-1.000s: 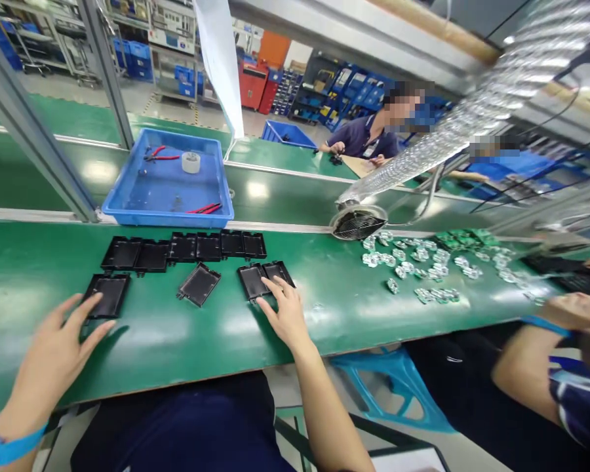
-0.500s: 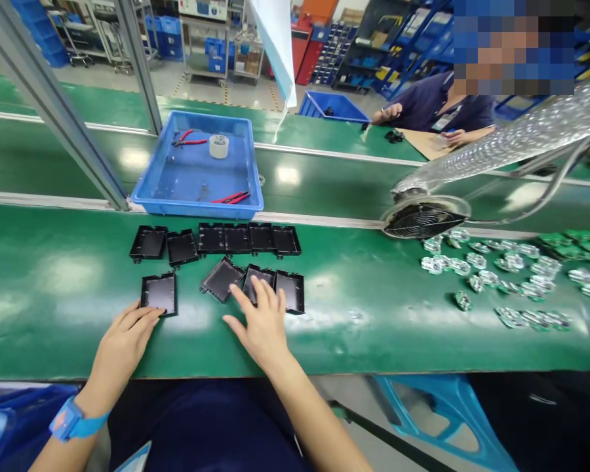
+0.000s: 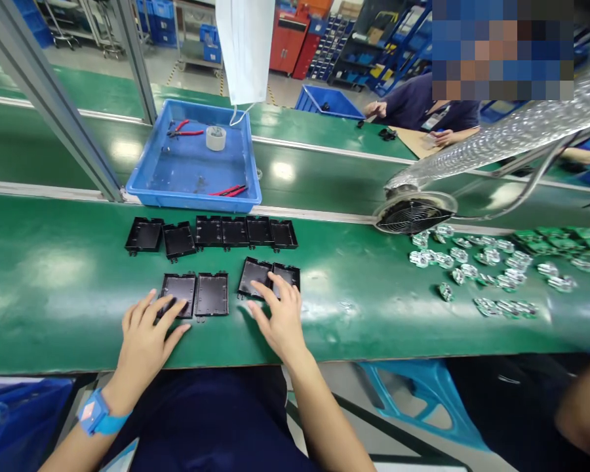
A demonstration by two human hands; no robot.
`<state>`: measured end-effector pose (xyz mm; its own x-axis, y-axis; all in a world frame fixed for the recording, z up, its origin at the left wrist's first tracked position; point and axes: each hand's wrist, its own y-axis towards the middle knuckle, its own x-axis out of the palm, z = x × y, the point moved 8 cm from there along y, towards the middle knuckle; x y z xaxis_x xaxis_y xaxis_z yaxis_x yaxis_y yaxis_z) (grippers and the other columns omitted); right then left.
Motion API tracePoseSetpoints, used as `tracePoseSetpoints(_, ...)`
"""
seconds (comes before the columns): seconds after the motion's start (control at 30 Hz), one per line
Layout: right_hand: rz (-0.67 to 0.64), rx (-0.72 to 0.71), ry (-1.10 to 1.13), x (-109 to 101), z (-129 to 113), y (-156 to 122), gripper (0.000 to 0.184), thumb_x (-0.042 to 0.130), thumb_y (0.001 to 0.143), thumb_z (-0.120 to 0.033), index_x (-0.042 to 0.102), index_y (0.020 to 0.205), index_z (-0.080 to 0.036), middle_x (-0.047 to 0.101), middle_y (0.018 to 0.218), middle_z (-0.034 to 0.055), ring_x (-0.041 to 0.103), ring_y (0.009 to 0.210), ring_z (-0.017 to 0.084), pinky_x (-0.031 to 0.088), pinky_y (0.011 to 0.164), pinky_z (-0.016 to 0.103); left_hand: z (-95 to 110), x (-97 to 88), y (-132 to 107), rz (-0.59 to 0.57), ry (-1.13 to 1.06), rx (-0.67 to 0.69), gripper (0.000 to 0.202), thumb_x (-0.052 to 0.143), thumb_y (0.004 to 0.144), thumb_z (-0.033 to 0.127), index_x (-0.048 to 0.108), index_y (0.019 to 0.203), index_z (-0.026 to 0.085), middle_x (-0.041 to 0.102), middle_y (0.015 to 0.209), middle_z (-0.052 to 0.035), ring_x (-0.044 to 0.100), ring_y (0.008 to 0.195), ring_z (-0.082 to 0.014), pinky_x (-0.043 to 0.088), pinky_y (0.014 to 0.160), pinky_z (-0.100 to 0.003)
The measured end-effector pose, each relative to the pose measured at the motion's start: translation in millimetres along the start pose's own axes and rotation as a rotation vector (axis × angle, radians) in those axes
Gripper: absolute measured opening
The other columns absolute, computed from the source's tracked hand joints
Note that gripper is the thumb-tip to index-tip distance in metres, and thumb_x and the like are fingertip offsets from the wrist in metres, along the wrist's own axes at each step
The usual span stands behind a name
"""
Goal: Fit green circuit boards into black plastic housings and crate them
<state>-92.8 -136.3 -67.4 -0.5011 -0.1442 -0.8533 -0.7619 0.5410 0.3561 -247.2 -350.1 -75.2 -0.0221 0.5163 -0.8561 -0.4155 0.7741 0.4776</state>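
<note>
My left hand (image 3: 147,334) lies with fingers spread over the lower edge of a shallow black plastic case (image 3: 177,288). Right beside that case is a second black case (image 3: 212,294), side by side with it and untouched. My right hand (image 3: 281,318) has its fingers apart, the tips on a slightly tilted black case (image 3: 254,274) and over its neighbour, another black case (image 3: 290,275), which the fingers partly cover. Behind them runs a row of several more open black cases (image 3: 209,231). Neither hand grips anything.
A blue tray (image 3: 132,187) with red-handled pliers (image 3: 189,133) and a tape roll (image 3: 216,138) stands behind the row. At right are a fume extractor duct (image 3: 413,213), several small clear-and-green parts (image 3: 509,308) and green boards (image 3: 560,239). A co-worker (image 3: 408,105) sits opposite.
The tilted case from the middle now stands straight beside the left one. My left hand has moved right and spread over its case. My right hand has shifted right to the other two cases.
</note>
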Motion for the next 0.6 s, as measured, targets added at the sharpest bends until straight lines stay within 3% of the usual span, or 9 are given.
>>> tracePoseSetpoints(0.1,-0.015,0.018,-0.025,-2,19,-5,0.023,0.060,0.099,-0.037,0.073,0.115,-0.028,0.057,0.140,0.0131,0.059,0.123,0.032,0.031,0.114,0.069,15,8.3,12,-0.024,-0.025,0.043,0.031,0.061,0.098,0.032,0.067,0.128,0.032,0.071,0.116,-0.0089,0.063,0.114,-0.0298,0.040,0.099,-0.051)
tracePoseSetpoints(0.23,-0.001,-0.083,0.115,-3,15,-11,0.014,0.064,0.097,-0.033,0.074,0.098,-0.023,0.060,0.132,0.0133,0.061,0.115,0.027,0.051,0.103,0.050,20,19.2,23,-0.073,-0.078,0.092,0.025,0.057,0.100,0.024,0.071,0.118,0.033,0.074,0.095,-0.0006,0.067,0.088,-0.0192,0.035,0.101,-0.049)
tracePoseSetpoints(0.33,-0.006,-0.144,0.186,0,7,-11,0.013,0.066,0.096,-0.033,0.074,0.095,-0.023,0.061,0.128,0.0114,0.062,0.111,0.025,0.056,0.097,0.044,14,21.0,28,-0.062,-0.127,0.150,0.022,0.058,0.099,0.023,0.072,0.116,0.028,0.073,0.095,-0.0012,0.066,0.085,-0.0182,0.038,0.100,-0.045)
tracePoseSetpoints(0.47,0.019,-0.173,0.220,6,1,-8,0.012,0.066,0.096,-0.031,0.075,0.098,-0.023,0.063,0.126,0.0114,0.063,0.107,0.022,0.057,0.096,0.041,7,21.3,31,-0.081,-0.214,0.242,0.022,0.060,0.098,0.024,0.072,0.116,0.021,0.072,0.093,-0.0035,0.063,0.086,-0.0179,0.046,0.087,-0.035)
tracePoseSetpoints(0.6,0.029,-0.175,0.224,3,-2,-4,0.016,0.066,0.096,-0.034,0.074,0.104,-0.023,0.064,0.125,0.0123,0.064,0.112,0.023,0.054,0.104,0.045,-4,13.2,34,-0.115,-0.209,0.225,0.028,0.061,0.098,0.035,0.069,0.122,0.025,0.072,0.099,-0.0039,0.064,0.091,-0.0203,0.046,0.090,-0.038)
